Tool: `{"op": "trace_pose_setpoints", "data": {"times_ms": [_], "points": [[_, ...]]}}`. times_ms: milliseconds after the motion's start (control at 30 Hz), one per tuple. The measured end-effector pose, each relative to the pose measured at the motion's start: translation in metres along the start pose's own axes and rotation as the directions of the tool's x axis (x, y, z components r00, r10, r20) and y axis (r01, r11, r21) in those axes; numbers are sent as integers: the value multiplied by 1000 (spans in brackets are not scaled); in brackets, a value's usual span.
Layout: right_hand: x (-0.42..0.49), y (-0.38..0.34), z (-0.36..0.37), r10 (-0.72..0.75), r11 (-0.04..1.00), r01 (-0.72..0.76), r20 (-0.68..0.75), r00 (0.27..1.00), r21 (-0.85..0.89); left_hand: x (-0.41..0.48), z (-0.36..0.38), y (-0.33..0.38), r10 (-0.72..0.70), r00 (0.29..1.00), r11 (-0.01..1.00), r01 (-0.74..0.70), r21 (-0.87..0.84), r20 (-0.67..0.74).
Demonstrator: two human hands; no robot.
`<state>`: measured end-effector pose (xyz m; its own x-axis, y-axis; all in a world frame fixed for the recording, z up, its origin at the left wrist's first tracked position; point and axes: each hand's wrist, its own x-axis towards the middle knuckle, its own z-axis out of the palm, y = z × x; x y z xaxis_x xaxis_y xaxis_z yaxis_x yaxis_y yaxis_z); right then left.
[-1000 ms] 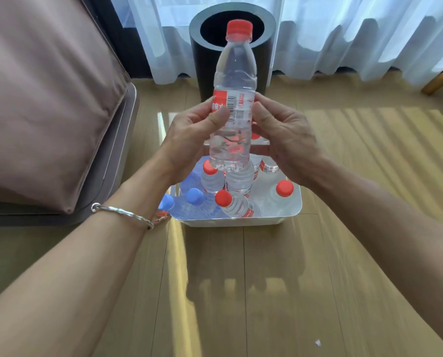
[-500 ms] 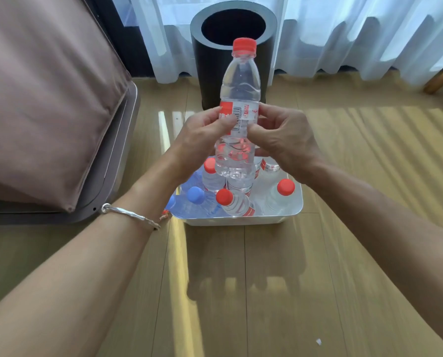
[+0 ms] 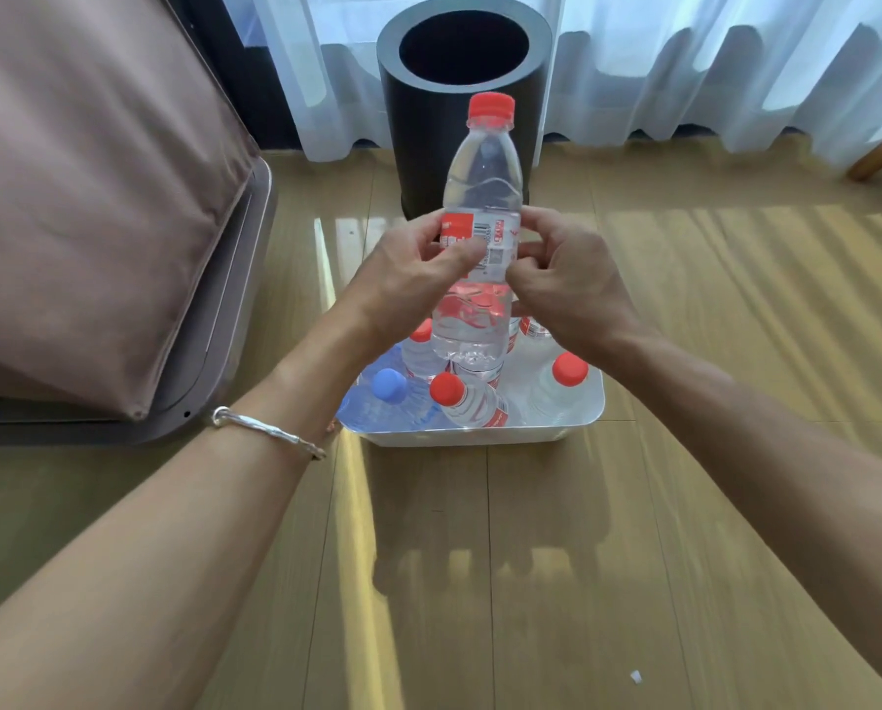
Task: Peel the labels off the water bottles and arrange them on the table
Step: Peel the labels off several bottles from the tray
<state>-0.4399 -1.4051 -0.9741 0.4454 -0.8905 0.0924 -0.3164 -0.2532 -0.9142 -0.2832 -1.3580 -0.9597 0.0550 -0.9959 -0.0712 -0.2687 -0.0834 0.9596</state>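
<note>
Left hand [image 3: 408, 279] grips the clear red-capped plastic bottle [image 3: 482, 181] upright to steady it; right hand [image 3: 567, 284] pinches its red-and-white label [image 3: 480, 238], seemingly seeking the seam.

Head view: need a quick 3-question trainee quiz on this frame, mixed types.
1. True or false: the held bottle has its label on.
2. The one non-red cap in the tray is: A) blue B) green C) yellow
3. Fill in: the bracelet is on the ___ wrist.

Key:
1. True. The left hand and right hand both have their grip at the label.
2. A
3. left
</note>
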Motion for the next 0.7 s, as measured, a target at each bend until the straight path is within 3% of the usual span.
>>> {"op": "trace_pose_setpoints", "data": {"times_ms": [200, 700], "points": [[1, -3, -2, 33, 996, -39, 75, 997, 83, -1, -2, -2, -37, 999, 999, 37, -17, -17], [-1, 1, 1, 34, 999, -33, 51, 998, -32, -6, 0, -1, -80, 996, 996, 81, 46, -31]]}}
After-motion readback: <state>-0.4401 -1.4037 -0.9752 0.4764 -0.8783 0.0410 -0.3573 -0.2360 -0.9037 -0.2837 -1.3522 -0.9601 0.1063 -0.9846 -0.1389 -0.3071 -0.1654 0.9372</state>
